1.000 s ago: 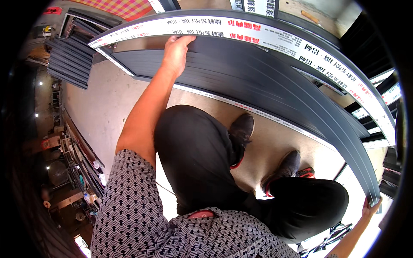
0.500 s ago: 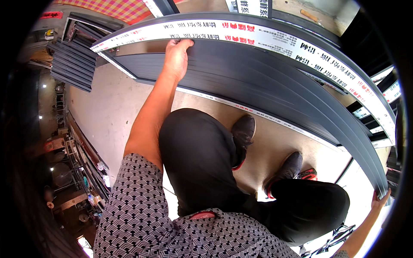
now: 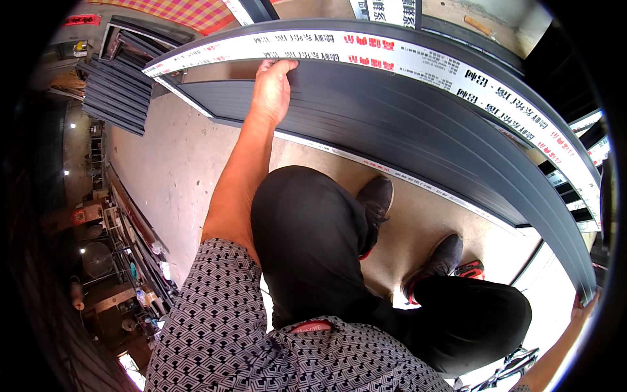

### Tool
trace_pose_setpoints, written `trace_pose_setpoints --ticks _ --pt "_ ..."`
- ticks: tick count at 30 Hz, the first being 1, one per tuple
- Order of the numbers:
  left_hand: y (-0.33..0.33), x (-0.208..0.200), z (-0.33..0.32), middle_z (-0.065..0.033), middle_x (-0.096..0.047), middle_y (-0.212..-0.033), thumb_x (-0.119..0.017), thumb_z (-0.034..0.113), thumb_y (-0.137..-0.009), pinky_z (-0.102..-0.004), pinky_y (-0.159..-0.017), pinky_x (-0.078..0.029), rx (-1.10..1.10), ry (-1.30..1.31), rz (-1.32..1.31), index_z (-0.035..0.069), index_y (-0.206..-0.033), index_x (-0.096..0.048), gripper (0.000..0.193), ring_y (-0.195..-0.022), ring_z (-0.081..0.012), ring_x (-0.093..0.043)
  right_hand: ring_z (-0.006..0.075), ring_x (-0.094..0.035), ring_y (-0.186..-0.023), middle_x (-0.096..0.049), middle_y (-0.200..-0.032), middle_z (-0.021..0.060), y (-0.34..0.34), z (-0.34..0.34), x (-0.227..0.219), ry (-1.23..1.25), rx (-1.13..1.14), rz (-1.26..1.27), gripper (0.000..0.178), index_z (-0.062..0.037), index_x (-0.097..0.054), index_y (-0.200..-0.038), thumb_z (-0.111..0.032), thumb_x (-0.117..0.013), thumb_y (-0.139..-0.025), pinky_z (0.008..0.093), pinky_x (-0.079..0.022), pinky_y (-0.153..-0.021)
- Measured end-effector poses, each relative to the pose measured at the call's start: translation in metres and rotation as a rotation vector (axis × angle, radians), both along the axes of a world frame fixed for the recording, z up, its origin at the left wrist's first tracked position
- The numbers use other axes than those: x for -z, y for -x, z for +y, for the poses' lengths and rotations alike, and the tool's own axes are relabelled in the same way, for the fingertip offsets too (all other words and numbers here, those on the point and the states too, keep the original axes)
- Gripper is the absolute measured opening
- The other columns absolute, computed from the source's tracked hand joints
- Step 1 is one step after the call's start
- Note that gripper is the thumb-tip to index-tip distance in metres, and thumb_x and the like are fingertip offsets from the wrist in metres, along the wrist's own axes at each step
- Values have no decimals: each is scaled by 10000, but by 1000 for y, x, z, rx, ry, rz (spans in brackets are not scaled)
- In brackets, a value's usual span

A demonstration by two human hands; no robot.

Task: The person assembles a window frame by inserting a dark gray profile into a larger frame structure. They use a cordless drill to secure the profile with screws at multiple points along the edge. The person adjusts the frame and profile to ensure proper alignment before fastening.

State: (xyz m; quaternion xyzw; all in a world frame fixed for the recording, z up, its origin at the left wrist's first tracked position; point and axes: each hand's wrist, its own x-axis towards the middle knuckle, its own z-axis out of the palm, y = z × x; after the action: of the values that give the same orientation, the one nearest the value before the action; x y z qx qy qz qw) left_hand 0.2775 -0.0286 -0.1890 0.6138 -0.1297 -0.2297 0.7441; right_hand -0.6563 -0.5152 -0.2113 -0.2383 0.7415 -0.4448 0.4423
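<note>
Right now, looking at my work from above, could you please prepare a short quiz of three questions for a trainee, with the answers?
1. Which hand is at the right-hand end of the long grey profile?
2. True or false: the left hand touches the white-taped bar.
3. Which colours does the tool-like object beside the right shoe show?
A) yellow and green
B) red and black
C) white and blue

Key: 1. The right hand. 2. True. 3. B.

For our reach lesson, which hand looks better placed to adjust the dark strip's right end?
Likely the right hand: it touches the dark strip there, while the left hand sits farther left.
</note>
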Motion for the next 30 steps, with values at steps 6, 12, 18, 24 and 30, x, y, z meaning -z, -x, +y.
trace_pose_setpoints --ticks 6,12,18,24,30 --pt "-7 16 -13 -89 -616 -1216 -645 -20 -862 -292 -1112 -361 46 84 1 -22 -1178 -555 329 -1201 -175 -538 318 -619 -1174 -580 -1392 157 52 3 -25 60 -29 -29 652 -119 -637 -1362 -460 -845 -846 393 -602 -938" --pt "-8 8 -3 -99 -623 -1199 -615 -76 -860 -293 -1086 -396 52 -54 -20 -52 -1171 -553 318 -1176 -192 -560 360 -591 -1192 -525 -1417 204 31 13 -5 -29 99 -105 577 -203 -644 -1359 -432 -828 -862 432 -595 -978" --pt "-14 1 -3 -122 -667 -1174 -599 -113 -846 -307 -1080 -418 123 -87 -20 -86 -1091 -624 248 -1160 -211 -600 382 -620 -1141 -550 -1359 237 25 33 0 -15 117 -75 601 -154 -648 -1344 -439 -836 -850 433 -630 -916" --pt "-18 11 -14 -150 -685 -1195 -592 -137 -836 -334 -1073 -447 152 -25 7 -121 -1055 -662 231 -1169 -229 -620 354 -667 -1089 -633 -1261 216 28 52 -9 -58 205 -105 580 -23 -677 -1249 -424 -834 -860 434 -641 -892" --pt "-4 5 -15 -146 -696 -1135 -609 -143 -810 -318 -1011 -465 131 -11 41 -117 -996 -668 197 -1099 -227 -639 325 -653 -1036 -633 -1235 214 -39 54 -15 -11 109 -188 570 -2 -683 -1210 -396 -871 -845 409 -640 -850"
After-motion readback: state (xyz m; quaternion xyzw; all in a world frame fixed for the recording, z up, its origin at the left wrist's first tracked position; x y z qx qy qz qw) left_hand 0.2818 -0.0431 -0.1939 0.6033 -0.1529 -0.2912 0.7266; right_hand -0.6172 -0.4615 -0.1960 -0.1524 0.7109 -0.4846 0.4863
